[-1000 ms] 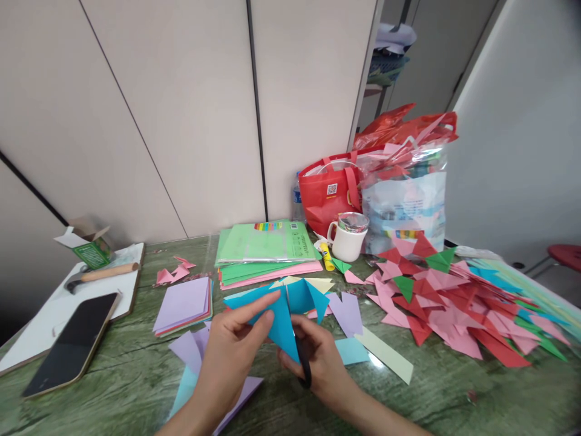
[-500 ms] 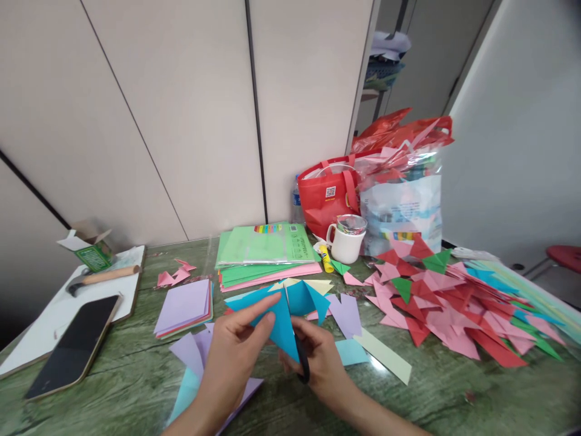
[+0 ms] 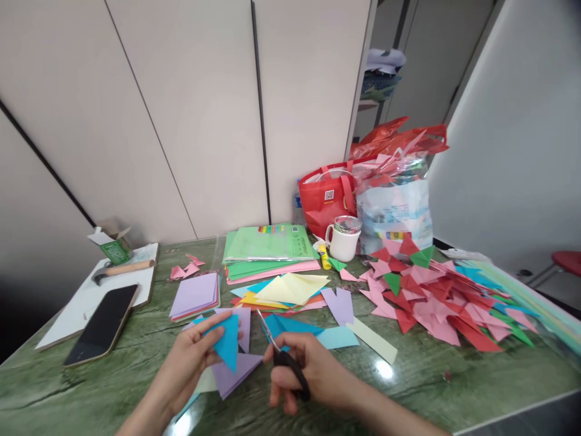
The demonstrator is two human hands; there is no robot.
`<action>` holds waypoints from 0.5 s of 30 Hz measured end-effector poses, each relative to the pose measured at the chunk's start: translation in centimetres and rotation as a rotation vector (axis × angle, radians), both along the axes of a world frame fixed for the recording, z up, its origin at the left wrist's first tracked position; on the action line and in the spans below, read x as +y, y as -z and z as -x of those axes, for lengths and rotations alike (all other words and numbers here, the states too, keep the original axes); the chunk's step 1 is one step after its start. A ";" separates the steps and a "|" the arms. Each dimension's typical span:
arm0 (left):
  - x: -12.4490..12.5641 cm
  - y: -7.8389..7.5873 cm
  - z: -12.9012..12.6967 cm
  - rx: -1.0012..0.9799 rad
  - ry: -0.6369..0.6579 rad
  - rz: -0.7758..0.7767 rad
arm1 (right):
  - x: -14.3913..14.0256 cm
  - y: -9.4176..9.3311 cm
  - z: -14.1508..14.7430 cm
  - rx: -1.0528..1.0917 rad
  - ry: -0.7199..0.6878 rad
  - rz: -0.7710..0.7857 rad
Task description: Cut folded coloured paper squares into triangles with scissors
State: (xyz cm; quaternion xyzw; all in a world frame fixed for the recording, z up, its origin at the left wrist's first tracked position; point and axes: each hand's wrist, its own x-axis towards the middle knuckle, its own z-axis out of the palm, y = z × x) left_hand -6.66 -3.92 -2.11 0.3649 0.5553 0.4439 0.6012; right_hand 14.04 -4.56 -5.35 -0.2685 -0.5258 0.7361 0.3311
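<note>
Head view: the blue sheet has just come apart; left hand [image 3: 193, 357] pinches a blue triangle [image 3: 227, 342], right hand [image 3: 308, 375] grips scissors [image 3: 279, 351] beside the remainder [image 3: 290, 326].

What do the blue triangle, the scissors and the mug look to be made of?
Blue triangle: thin matte paper, sharp cut edges. Scissors: shiny metal blades, black handles, probably plastic. Mug: glossy white, likely ceramic.
</note>
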 end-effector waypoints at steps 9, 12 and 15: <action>0.7 -1.2 2.4 1.583 0.244 -0.179 | 4.3 0.5 -4.3 -0.563 0.490 -0.622; 1.1 -2.2 0.2 1.819 0.277 -0.232 | 4.5 2.2 -4.2 -0.748 0.500 -0.738; 2.4 -1.5 -3.3 1.559 0.467 -0.630 | 4.1 2.6 -4.2 -0.613 0.610 -0.707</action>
